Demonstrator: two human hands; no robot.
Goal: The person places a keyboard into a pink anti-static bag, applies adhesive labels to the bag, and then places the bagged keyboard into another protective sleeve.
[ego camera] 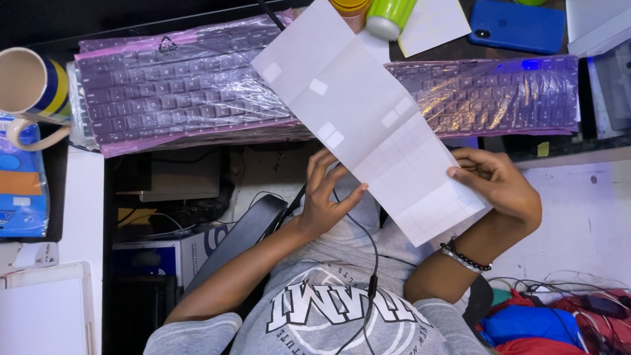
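Keyboards fill the top of my view: two of them point(190, 92), wrapped in pinkish plastic, lie end to end across the desk point(578, 223) from nine o'clock to three. Over them slants a long white sheet of stickers point(368, 118), creased in folds, running from twelve o'clock down toward five, its upper end lying over the gap between the keyboards.

I see my right hand point(499, 187) at about four o'clock, fingers curled and pinching the sheet's lower right edge, a beaded bracelet point(465, 258) on the wrist. My left hand point(325, 197), near the centre, has its fingers spread and half open, the tips against the sheet's lower left edge; whether it grips or only touches, I cannot tell.

At nine o'clock stands a cup point(29, 89) with blue and yellow bands. At one o'clock lies a blue phone point(519, 26), with a green bottle point(389, 16) just to its left.
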